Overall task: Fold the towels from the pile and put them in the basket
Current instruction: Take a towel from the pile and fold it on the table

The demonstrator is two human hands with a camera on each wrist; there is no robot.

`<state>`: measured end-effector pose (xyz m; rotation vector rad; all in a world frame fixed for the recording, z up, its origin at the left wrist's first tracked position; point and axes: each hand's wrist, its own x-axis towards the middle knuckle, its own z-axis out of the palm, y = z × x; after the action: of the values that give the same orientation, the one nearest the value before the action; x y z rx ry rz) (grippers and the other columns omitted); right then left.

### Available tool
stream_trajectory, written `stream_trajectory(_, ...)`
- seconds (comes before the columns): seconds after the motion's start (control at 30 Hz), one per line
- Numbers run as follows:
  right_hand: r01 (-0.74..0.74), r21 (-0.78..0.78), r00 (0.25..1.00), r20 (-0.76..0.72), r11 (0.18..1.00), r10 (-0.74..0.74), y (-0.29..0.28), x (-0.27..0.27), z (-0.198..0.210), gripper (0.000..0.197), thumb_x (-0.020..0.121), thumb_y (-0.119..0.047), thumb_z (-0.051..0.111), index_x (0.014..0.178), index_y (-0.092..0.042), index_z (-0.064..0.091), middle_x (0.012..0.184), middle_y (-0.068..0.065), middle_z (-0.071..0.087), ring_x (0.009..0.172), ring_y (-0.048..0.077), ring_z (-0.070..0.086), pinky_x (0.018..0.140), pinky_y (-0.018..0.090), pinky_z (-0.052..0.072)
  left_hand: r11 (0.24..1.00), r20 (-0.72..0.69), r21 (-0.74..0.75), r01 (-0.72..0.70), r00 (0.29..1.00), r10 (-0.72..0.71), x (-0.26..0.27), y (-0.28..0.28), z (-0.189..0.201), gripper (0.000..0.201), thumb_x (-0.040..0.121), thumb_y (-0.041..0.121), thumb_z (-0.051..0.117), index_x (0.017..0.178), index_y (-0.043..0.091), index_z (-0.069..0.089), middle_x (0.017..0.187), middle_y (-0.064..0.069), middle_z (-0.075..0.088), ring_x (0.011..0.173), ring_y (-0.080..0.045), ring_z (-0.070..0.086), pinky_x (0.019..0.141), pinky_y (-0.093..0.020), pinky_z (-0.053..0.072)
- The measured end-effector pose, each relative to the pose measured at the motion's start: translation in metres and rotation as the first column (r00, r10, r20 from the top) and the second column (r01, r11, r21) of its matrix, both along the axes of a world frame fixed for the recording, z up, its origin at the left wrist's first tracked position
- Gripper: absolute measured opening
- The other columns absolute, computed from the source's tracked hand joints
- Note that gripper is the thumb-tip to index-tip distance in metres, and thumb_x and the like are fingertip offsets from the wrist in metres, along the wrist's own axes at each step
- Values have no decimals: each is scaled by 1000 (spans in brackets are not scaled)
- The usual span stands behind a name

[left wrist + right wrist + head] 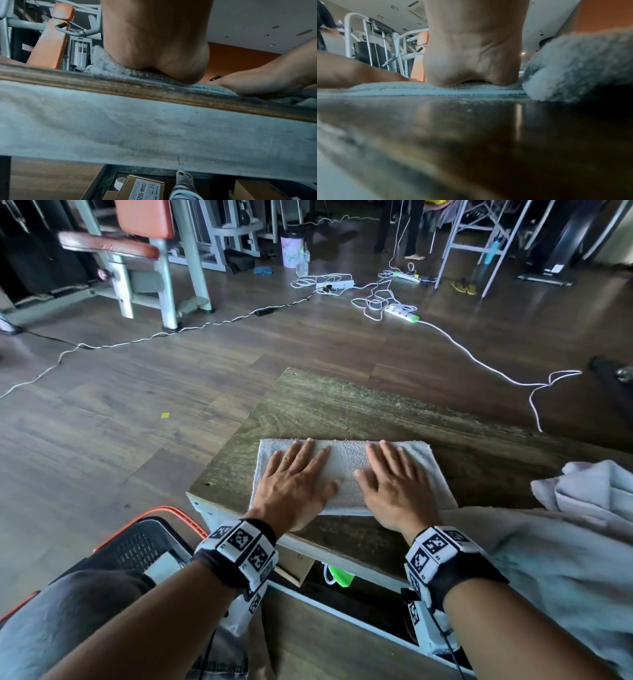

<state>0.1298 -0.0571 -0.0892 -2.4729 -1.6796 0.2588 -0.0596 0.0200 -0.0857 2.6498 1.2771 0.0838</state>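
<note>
A white folded towel [346,463] lies flat on the low wooden table [342,405], near its front edge. My left hand [296,474] presses flat on the towel's left half, fingers straight and spread. On the right half my right hand [390,474] lies flat in the same way. The wrist views show each palm heel down on the towel [120,73] [419,88]. A pile of loose white towels [589,494] sits at the table's right end. The black basket [144,546] with an orange rim stands on the floor at the lower left, beside my knee.
White cables and power strips [400,313] trail across the wooden floor beyond the table. Gym machines with orange pads [137,248] stand at the back left. Cardboard boxes [137,188] sit on the shelf under the table. A person's legs [411,231] are far behind.
</note>
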Motion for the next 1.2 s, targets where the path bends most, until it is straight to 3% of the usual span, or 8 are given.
stream_trajectory(0.4,195,-207,975,-62,959,-211,-1,14,27,72,101,-60,17,160,-24,0,168,1,-15,154,25,-14,122,53,-4,993,-37,-21,-113,993,112,-9,1,6,85,85,83,6,156,37,-2,166,-3,-6,152,-20,-8,124,-44,0)
stream_trajectory(0.47,183,-109,983,24,977,-182,-4,5,38,67,101,-57,26,155,-17,21,164,14,10,151,34,8,121,51,10,991,-74,8,-135,988,135,-9,1,10,85,85,83,11,155,35,3,165,-7,4,152,-24,3,122,-47,11)
stream_trajectory(0.57,-3,146,994,110,989,-13,-22,-13,44,37,100,-47,40,117,-17,52,121,10,53,115,30,49,95,41,43,980,-120,53,-190,974,195,-9,-5,23,86,84,83,18,151,30,24,150,-12,33,138,-28,31,107,-47,30)
stream_trajectory(0.63,-106,182,994,25,977,104,-36,-22,37,24,99,-41,44,104,-19,52,106,3,55,103,25,55,82,37,47,975,-117,66,-211,969,218,-9,-9,35,82,85,81,20,139,25,45,131,-15,49,124,-29,45,98,-46,39)
stream_trajectory(0.73,-72,183,993,-82,981,88,-45,-16,25,29,100,-29,45,125,-17,54,123,4,49,116,25,52,95,38,46,983,13,-20,-185,983,185,-17,-9,50,57,94,64,31,102,20,66,103,-9,68,92,-26,65,81,-38,54)
stream_trajectory(0.83,-11,197,981,-188,980,49,-48,-10,22,57,95,-7,47,151,-12,37,157,9,32,145,25,34,118,35,30,980,99,-173,-95,989,114,-32,-9,55,17,93,30,46,97,30,63,93,8,67,81,-16,64,69,-30,52)
stream_trajectory(1.03,-105,173,966,-216,979,142,-76,-14,23,71,82,3,64,143,-30,48,150,2,30,133,27,48,101,48,50,957,11,-230,178,984,-180,-56,-22,39,98,76,-7,59,138,60,24,108,8,33,100,-11,37,76,-27,39)
stream_trajectory(1.2,-131,82,938,-313,988,151,-99,-26,35,73,80,4,57,147,-23,48,150,11,29,140,27,36,116,31,29,958,-152,-103,266,948,-279,-62,-38,33,124,66,7,77,145,57,-5,132,0,25,116,-19,29,99,-40,39)
